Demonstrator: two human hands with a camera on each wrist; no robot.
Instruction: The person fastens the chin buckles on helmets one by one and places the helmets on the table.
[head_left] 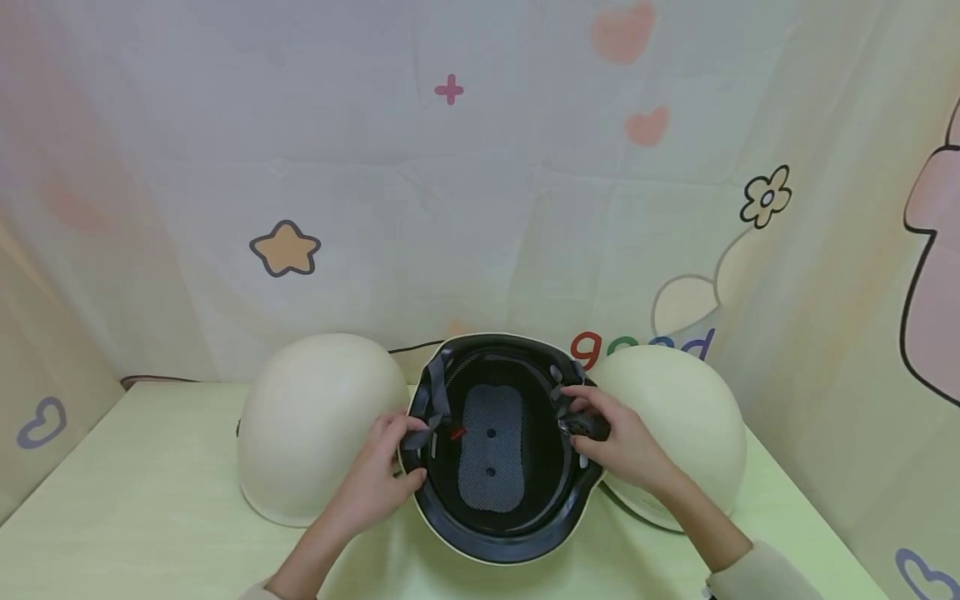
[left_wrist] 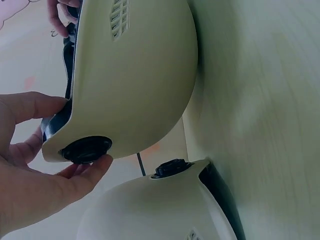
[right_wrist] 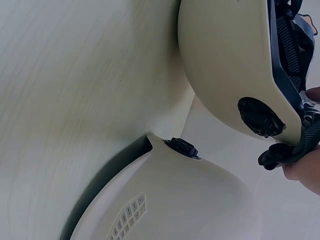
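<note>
Between the two hands is an upturned cream helmet (head_left: 504,552), its black padded inside facing up and a mesh liner (head_left: 491,450) in the middle. My left hand (head_left: 378,475) grips its left rim. In the left wrist view, fingers of that hand lie at a black round side knob (left_wrist: 87,149), with the thumb on the dark rim. With thumb and fingers, my right hand (head_left: 626,442) pinches a black chin strap (head_left: 588,426) at the right rim. The strap end hangs outside the shell in the right wrist view. Another grey strap (head_left: 438,385) lies inside the left edge.
A cream helmet (head_left: 322,425) sits dome up on the left, and a similar helmet (head_left: 675,425) on the right, both close beside the middle one. They stand on a pale green table (head_left: 150,500). A printed curtain (head_left: 360,108) hangs behind.
</note>
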